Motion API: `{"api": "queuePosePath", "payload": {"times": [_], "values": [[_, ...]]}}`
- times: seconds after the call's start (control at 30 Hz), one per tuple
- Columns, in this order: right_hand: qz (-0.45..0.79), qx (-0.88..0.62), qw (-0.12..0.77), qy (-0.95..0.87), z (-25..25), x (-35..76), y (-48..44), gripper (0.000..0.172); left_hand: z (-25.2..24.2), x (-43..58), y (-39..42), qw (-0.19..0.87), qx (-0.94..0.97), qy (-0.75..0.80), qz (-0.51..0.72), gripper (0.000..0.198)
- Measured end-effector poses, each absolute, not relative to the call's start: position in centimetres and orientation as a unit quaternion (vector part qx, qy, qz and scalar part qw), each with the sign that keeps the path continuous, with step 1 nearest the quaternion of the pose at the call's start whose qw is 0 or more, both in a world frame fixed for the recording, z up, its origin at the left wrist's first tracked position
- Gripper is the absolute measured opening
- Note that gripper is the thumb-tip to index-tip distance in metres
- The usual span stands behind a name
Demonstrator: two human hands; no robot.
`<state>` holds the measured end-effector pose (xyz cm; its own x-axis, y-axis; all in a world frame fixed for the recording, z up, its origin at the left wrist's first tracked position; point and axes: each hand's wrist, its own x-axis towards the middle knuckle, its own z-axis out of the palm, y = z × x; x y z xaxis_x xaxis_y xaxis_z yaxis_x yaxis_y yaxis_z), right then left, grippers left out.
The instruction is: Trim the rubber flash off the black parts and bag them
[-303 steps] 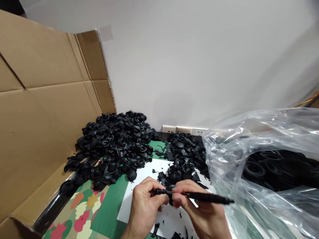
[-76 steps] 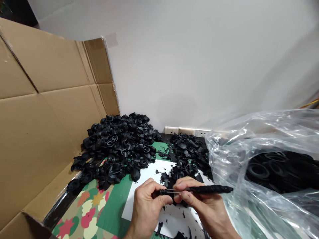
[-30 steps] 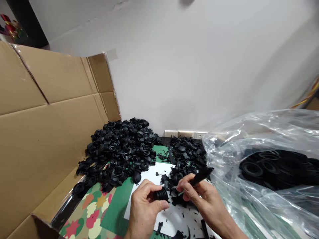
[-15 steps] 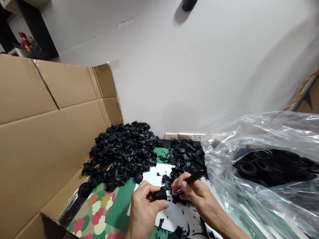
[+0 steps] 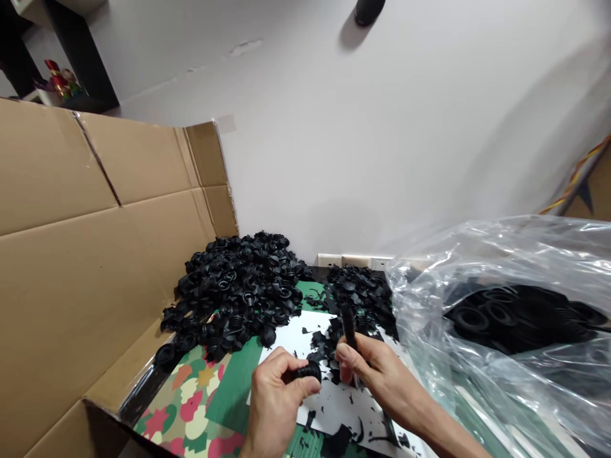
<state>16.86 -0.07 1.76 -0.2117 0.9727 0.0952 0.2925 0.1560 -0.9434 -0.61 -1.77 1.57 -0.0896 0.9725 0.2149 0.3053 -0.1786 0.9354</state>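
Observation:
My left hand (image 5: 277,397) is closed on a black ribbed rubber boot (image 5: 309,371), pinched between thumb and fingers. To its right, my right hand (image 5: 370,366) is wrapped round a slim black-handled tool (image 5: 348,324). The handle points up and away; something pale and narrow shows below the fingers, too small to make out. A gap separates the tool from the rubber boot. Under both hands lies a white sheet (image 5: 329,407) strewn with black rubber scraps (image 5: 338,439).
A large heap of black rubber pieces (image 5: 243,286) lies at the left, beside a cardboard wall (image 5: 119,254). Behind my right hand is a smaller heap of trimmings (image 5: 365,292). A clear plastic bag (image 5: 420,331) with black ribbed parts (image 5: 515,318) stands at the right.
My right hand has turned the tool from pointing right to standing nearly upright, and moved slightly right. The rubber boot has tilted a little in my left hand. The view has shifted slightly.

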Motion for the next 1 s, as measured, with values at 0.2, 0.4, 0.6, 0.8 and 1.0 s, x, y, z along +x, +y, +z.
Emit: {"api": "queuePosePath", "payload": {"times": [0.2, 0.4, 0.6, 0.8, 1.0], "values": [[0.428, -0.484, 0.407, -0.646, 1.7, 16.2, -0.6, 0.026, 1.6, -0.5, -1.8, 0.348, 0.589, 0.538, 0.493, 0.011], [0.373, -0.472, 0.43, -0.673, 1.6, 15.4, -1.3, 0.019, 1.4, -0.1, -1.7, 0.341, 0.605, 0.546, 0.469, 0.011], [0.219, -0.443, 0.388, -0.778, 1.6, 15.0, -1.5, 0.018, 1.1, 0.2, -1.7, 0.328, 0.628, 0.543, 0.451, 0.012], [-0.095, -0.416, 0.274, -0.862, 0.0, 14.7, -1.5, 0.016, 1.2, 0.4, -1.6, 0.259, 0.686, 0.528, 0.427, 0.014], [-0.033, -0.466, 0.317, -0.825, -0.8, 14.8, -0.9, 0.013, 0.5, 0.2, -0.9, 0.258, 0.71, 0.498, 0.426, 0.015]]}}
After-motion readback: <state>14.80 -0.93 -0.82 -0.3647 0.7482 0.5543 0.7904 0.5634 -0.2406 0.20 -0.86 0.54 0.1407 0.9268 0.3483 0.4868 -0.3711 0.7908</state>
